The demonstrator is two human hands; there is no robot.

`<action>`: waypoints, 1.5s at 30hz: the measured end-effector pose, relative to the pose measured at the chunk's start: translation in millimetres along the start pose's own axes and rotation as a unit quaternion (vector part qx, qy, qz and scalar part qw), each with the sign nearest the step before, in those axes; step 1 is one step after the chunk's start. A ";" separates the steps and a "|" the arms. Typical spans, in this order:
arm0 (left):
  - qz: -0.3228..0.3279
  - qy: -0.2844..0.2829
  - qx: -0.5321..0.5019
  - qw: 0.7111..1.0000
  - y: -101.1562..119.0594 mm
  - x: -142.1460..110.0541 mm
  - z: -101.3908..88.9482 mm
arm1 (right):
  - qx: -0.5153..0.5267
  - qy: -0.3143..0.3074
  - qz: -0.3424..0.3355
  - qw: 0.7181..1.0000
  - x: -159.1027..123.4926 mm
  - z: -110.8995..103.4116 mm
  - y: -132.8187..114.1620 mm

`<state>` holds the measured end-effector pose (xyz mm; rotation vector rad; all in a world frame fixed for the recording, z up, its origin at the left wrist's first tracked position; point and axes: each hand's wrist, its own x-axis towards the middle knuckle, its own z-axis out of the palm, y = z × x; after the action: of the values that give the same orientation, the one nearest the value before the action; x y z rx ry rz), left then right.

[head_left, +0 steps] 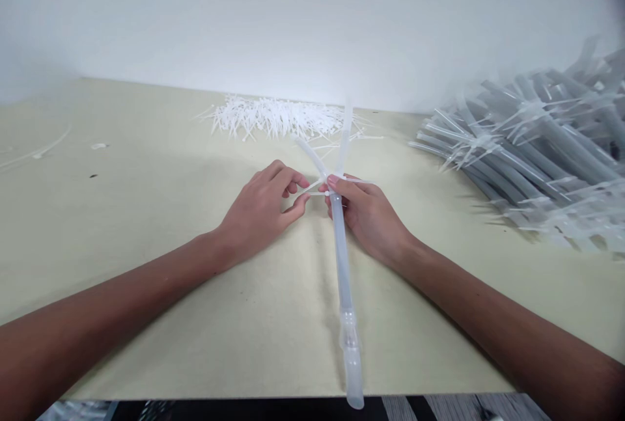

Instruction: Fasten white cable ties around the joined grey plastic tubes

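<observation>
The right hand [374, 216] pinches the forked tube [343, 265], stem towards six o'clock; at its nine o'clock, the left hand [258, 209], narrowed, meets the cable tie [319, 194], grip unclear.

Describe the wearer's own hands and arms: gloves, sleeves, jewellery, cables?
Left hand and right hand: human, five-fingered type, ungloved, no rings visible. Left forearm and right forearm: no sleeves in view, no watch, band, cable or printed marking visible.
</observation>
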<state>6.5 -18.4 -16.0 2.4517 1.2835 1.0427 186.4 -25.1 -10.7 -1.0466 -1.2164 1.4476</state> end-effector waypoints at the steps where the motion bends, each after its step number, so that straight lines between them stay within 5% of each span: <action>1: -0.003 0.000 0.002 1.000 0.2 -0.1 -0.4 | -0.001 -0.001 0.001 1.000 0.0 0.0 0.0; 29: -0.028 -0.019 0.005 0.999 1.3 0.8 -0.1 | -0.024 -0.002 0.000 1.000 -0.3 1.1 -1.6; 40: 0.028 0.037 0.012 0.999 0.7 -1.6 -1.4 | -0.015 0.000 0.006 1.000 0.1 0.5 -0.5; 45: 0.005 0.009 0.013 1.000 0.8 -1.6 -0.8 | -0.012 0.002 -0.001 1.000 0.2 0.4 -0.7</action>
<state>5.9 -20.2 -15.8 2.4747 1.2996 1.0590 186.1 -24.9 -10.0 -1.0641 -1.2351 1.4327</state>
